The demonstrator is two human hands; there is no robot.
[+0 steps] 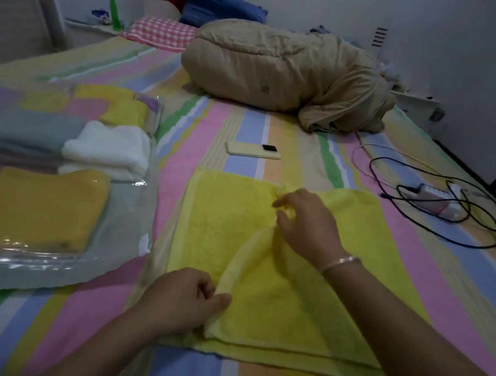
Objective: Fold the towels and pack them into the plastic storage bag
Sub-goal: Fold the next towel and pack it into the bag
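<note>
A yellow towel [305, 301] lies partly folded on the striped bed [247, 120]. The left hand [186, 299] pinches its folded edge at 6 o'clock. The right hand [304, 221] grips a fold at centre. At 9 o'clock, the plastic storage bag [128, 206] holds folded towels.

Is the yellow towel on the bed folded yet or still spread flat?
Partly folded. The yellow towel lies on the bed with its right part doubled over the rest; left hand and right hand pinch the turned edge.
</note>
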